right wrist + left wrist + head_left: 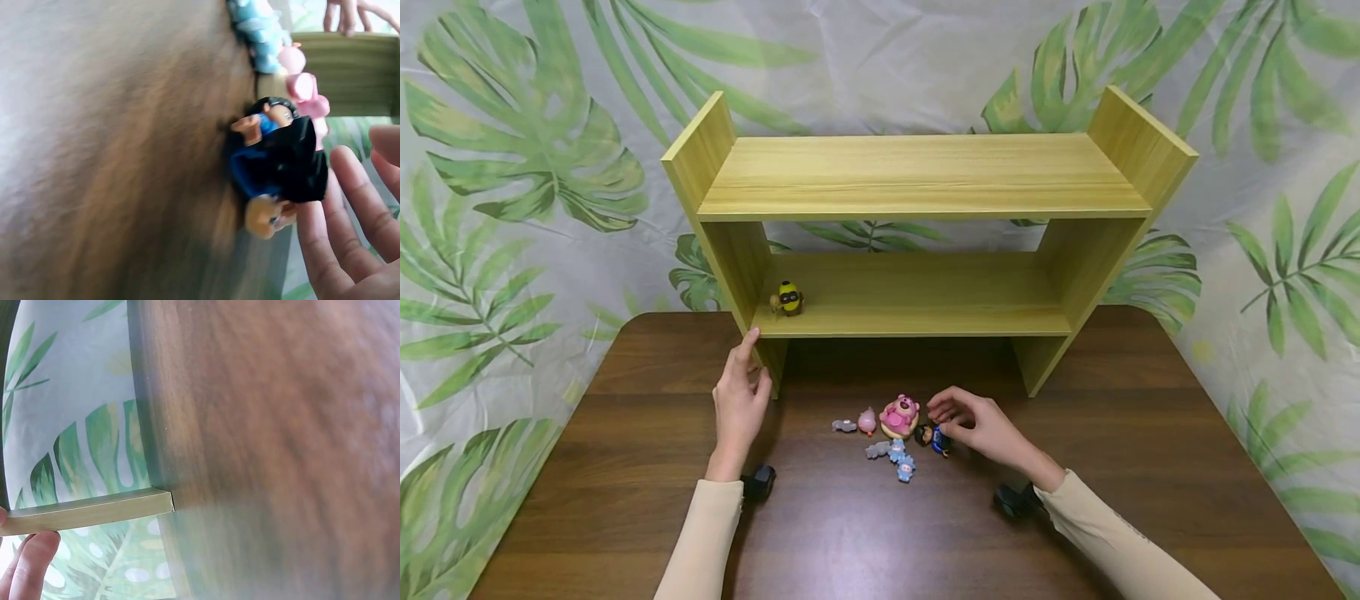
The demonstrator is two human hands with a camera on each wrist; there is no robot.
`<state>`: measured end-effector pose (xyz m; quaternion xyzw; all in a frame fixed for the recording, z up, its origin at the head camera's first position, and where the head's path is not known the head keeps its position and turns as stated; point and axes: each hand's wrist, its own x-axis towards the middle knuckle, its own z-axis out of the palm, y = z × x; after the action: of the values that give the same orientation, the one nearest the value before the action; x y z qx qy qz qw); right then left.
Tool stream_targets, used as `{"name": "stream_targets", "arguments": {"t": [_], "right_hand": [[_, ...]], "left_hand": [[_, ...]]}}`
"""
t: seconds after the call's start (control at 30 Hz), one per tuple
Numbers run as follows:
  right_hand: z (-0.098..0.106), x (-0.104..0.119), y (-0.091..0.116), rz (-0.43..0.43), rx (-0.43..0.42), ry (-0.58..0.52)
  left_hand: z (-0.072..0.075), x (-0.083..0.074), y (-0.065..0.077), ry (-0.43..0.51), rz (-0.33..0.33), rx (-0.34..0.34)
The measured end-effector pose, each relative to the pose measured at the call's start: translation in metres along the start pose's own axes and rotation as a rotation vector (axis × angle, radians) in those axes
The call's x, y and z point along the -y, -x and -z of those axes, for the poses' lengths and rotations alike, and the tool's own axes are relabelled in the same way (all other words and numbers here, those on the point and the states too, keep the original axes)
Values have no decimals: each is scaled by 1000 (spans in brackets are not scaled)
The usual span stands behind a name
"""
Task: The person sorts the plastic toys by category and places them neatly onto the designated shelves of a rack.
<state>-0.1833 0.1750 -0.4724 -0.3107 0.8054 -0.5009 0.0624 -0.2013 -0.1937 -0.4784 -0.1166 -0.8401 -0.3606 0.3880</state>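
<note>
My left hand (741, 400) touches the front edge of the left side panel (94, 511) of the wooden shelf (925, 208). Two fingertips (47, 540) lie against that panel. With its fingers loosely bent, my right hand (988, 425) reaches over a small dark-haired figurine (938, 439) in blue that lies on the table. In the right wrist view its fingertips (312, 219) are right beside the figurine's black part (297, 162). Left of it sits a pink bear figurine (900, 415), next to a small round pink figurine (867, 421).
Two light-blue figurines (906, 468) and grey ones (877, 450) lie in front of the bear on the dark wooden table (625, 500). A yellow and black figurine (788, 298) stands on the middle board at its left end. Leaf-patterned cloth (880, 67) hangs behind.
</note>
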Motion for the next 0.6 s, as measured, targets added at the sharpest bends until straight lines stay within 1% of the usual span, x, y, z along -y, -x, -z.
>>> {"name": "stream_targets", "arguments": {"t": [0.27,0.47,0.6], "right_hand": [[-1,-5,10,28,28,44],[-2,-5,13,1,53,54],[-3,-5,14,-11,65,74]], "left_hand": [[1,-2,0,4,2,-2],[1,-2,-1,5,10,3],[1,-2,-1,2,4,0]]}}
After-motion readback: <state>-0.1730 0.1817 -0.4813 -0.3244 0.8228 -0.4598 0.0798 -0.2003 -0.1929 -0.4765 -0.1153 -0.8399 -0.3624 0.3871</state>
